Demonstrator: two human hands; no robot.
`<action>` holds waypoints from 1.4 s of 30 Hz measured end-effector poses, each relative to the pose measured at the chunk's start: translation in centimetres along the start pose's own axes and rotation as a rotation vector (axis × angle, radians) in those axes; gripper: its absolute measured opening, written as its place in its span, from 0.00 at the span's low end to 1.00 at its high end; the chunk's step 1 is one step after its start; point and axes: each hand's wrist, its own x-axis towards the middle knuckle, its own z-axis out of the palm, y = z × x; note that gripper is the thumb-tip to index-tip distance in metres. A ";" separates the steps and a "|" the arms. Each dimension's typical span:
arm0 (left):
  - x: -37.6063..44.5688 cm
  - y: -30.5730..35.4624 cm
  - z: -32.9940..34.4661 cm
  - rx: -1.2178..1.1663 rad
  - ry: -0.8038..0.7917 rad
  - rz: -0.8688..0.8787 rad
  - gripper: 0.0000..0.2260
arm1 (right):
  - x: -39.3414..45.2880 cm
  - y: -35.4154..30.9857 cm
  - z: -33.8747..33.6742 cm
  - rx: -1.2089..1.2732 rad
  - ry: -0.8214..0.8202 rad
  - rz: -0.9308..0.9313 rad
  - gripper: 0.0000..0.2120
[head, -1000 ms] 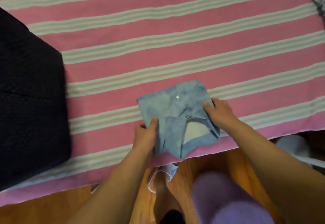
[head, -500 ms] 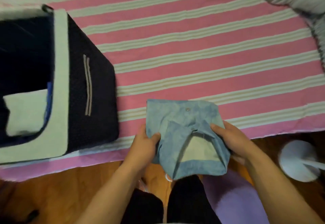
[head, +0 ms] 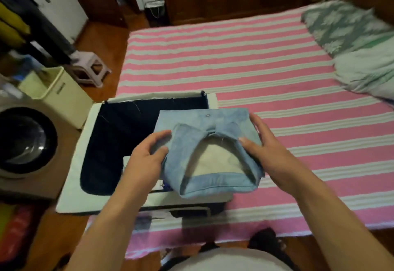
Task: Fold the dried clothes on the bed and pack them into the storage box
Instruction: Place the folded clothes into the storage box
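Bed (head: 255,62) fills most of the frame, covered in a pink sheet with pale stripes, running from the near edge up toward dark wood panelling at the back. Grey-green patterned pillow (head: 341,25) and a pale green bundle of bedding (head: 366,72) sit at the bed's far right. Storage box (head: 72,164) rests on the near left corner of the bed, partly overhanging its left edge: light rim, dark navy lining, open top, with a pale folded item (head: 126,160) just visible inside, mostly hidden behind the left forearm. Washing machine (head: 25,143) with round dark door stands on the floor left of the box; cream bin (head: 55,91) behind it, small plastic stool (head: 89,70) further back on the wooden floor. Folded light-blue shirt (head: 204,126) is held in the air over the right half of the box's opening, collar toward the camera, snap button visible on the far side, pale inner lining showing inside the neck. Left hand (head: 145,160) clamped on the shirt's left edge, thumb on top, fingers curled around and under the fabric. Right hand (head: 268,149) grips the right edge, thumb pressed on the collar, fingers spread along the side. Shirt not touching the box contents as far as I can tell.
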 end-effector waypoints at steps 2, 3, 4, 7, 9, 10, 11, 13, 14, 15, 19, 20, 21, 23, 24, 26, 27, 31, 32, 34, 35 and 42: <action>2.1 -1.9 -5.5 0.043 -0.042 -0.051 0.14 | 2.1 0.8 6.2 -0.046 0.032 0.000 0.30; 2.9 -2.8 -8.0 0.082 -0.054 -0.081 0.13 | 2.8 1.2 9.3 -0.072 0.045 0.001 0.30; 3.7 -3.7 -10.3 0.117 -0.070 -0.103 0.12 | 3.7 1.7 11.9 -0.103 0.052 0.004 0.30; 6.5 -5.8 -15.9 0.187 -0.146 -0.176 0.12 | 6.0 2.5 18.0 -0.129 0.045 0.070 0.32; 8.7 -7.5 -17.7 0.280 -0.204 -0.217 0.11 | 7.5 3.4 20.1 -0.163 0.037 0.129 0.34; 9.6 -8.2 -18.0 0.325 -0.233 -0.236 0.10 | 8.3 3.9 20.8 -0.184 0.038 0.161 0.35; 10.6 -9.0 -17.9 0.362 -0.257 -0.249 0.08 | 9.1 4.5 21.2 -0.200 0.036 0.184 0.35; 12.3 -10.6 -17.1 0.400 -0.276 -0.254 0.07 | 10.6 5.7 21.8 -0.220 0.031 0.213 0.36; 13.0 -11.4 -16.5 0.395 -0.275 -0.263 0.07 | 11.4 6.7 21.9 -0.235 0.037 0.234 0.36; 13.5 -12.2 -15.9 0.383 -0.276 -0.277 0.07 | 11.8 7.1 22.1 -0.248 0.047 0.250 0.35; 15.5 -16.5 -13.0 0.374 -0.326 -0.361 0.11 | 13.4 9.4 22.2 -0.268 0.140 0.396 0.28; 16.0 -17.7 -12.3 0.383 -0.351 -0.381 0.13 | 14.0 10.0 22.2 -0.284 0.147 0.454 0.22; 16.5 -18.9 -11.7 0.385 -0.365 -0.408 0.15 | 14.5 10.6 22.2 -0.304 0.145 0.496 0.16; 17.3 -20.6 -10.8 0.392 -0.354 -0.456 0.16 | 15.7 11.5 22.4 -0.311 0.143 0.521 0.11; 17.6 -21.3 -10.5 0.391 -0.328 -0.474 0.16 | 16.3 12.1 22.5 -0.328 0.154 0.535 0.10; 18.1 -22.5 -10.1 0.374 -0.269 -0.487 0.16 | 17.5 12.8 22.6 -0.344 0.154 0.563 0.11; 18.4 -23.2 -10.0 0.387 -0.250 -0.488 0.16 | 17.9 13.3 22.6 -0.371 0.146 0.583 0.13; 19.2 -24.9 -9.5 0.706 -0.457 -0.616 0.07 | 20.4 16.4 22.6 -0.715 0.031 0.783 0.34; 19.2 -25.0 -9.2 0.840 -0.505 -0.670 0.09 | 20.7 16.9 22.8 -0.820 0.049 0.796 0.35; 19.5 -24.4 -8.4 1.006 -0.387 -0.578 0.14 | 21.0 16.9 23.7 -1.030 0.125 0.523 0.32; 19.8 -23.9 -8.0 1.032 -0.271 -0.429 0.14 | 21.1 16.6 24.3 -1.130 0.115 0.306 0.31; 22.5 -28.8 -5.4 1.060 -0.451 0.078 0.28 | 23.3 23.0 23.0 -1.466 -0.267 -0.050 0.32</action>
